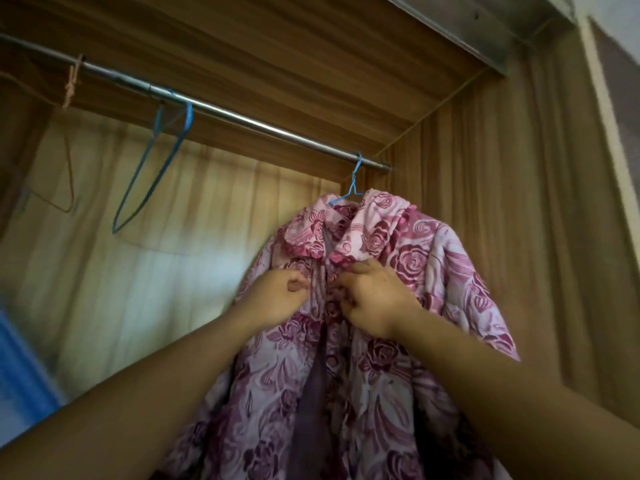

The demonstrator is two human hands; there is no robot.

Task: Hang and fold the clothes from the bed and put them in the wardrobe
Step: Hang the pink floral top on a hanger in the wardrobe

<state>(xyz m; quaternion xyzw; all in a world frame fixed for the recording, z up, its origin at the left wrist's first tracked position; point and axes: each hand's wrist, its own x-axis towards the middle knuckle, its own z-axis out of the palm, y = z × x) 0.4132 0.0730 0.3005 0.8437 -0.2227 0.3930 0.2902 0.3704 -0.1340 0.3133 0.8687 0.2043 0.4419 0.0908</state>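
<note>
A pink shirt with a purple rose print [433, 271] hangs on a blue wire hanger [351, 190] at the right end of the wardrobe's metal rail [242, 117]. Both my hands are raised to the front opening just below the collar. My left hand [277, 297] pinches the left edge of the placket. Close beside it, my right hand [372, 299] pinches the right edge by the buttons. Below my hands the shirt front hangs apart.
An empty blue hanger [156, 161] and a thin brown wire hanger [65, 188] hang further left on the rail. A pink string [71, 84] is knotted round the rail. The wardrobe's wooden side wall [519, 202] stands right beside the shirt.
</note>
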